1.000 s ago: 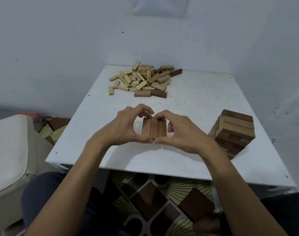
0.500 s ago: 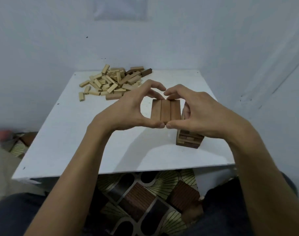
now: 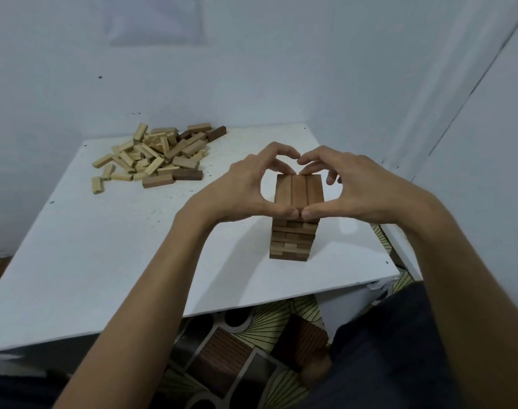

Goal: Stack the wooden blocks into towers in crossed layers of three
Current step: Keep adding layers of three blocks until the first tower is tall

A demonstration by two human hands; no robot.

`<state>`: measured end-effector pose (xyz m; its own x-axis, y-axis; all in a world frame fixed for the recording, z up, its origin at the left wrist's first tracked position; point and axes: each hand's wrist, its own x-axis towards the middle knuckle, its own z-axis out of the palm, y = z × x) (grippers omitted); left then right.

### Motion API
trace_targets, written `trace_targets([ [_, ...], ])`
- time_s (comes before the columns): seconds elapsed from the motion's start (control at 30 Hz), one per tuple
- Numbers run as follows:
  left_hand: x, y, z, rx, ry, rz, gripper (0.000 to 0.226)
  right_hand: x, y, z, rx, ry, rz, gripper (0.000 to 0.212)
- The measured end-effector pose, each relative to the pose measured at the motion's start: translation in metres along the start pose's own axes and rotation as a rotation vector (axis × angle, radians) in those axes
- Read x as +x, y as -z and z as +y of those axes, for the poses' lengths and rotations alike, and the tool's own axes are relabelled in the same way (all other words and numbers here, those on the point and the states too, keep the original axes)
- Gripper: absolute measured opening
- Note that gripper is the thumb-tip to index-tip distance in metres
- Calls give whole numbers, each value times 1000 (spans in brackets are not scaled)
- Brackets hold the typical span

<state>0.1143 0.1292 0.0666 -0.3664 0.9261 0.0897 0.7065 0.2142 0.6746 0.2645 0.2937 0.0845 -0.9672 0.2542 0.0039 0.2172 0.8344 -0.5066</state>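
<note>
Room corner: pale blue-white walls (image 3: 281,69) meet at the right. A white bench (image 3: 104,246) is set into the corner, its top flecked with dark specks and its near edge running across the lower half of the view. Below it is a floor (image 3: 237,349) of patterned tiles, cream fans with dark lines and brown ribbed squares. A dark-clothed lap (image 3: 399,349) shows at lower right. Two bare forearms reach up from the bottom of the view over the bench.

A pile (image 3: 157,157) of loose blocks lies at the far left of the bench, near the wall. They are mostly pale, with several mid-brown and a couple dark brown on its right and near sides. One pale block lies a little apart at the near left. The pile is well apart from the tower.

The tower (image 3: 291,240) stands upright on the right half of the bench, built of brown blocks in crossed courses. Several courses show below the hands.

The left hand (image 3: 240,193) and right hand (image 3: 361,190) meet over the tower's top, mirrored. Between them is a layer (image 3: 299,190) of three brown blocks, flat and side by side, with their long axes running away from the viewer, lined up over the tower. Cannot tell whether it rests on the tower or hangs just above, because the thumbs hide the joint.

Fingers (image 3: 263,153) of both hands are clamped on the layer. The left thumb (image 3: 278,212) and right thumb (image 3: 322,211) press the near ends, tips almost touching. The index fingers arch over to the far ends. The right hand's other fingers are curled loosely behind.
</note>
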Motion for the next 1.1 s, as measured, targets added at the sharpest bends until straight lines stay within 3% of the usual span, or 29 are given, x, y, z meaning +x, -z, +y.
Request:
trace_targets([
  [0.77,7,-2,-7,30,12,-25,76,6,-8,10,-2,-2,-5,78],
  [1.1,3,-3,-13,-19,18,-60,105,-5,-8,22,32,-18,12,91],
])
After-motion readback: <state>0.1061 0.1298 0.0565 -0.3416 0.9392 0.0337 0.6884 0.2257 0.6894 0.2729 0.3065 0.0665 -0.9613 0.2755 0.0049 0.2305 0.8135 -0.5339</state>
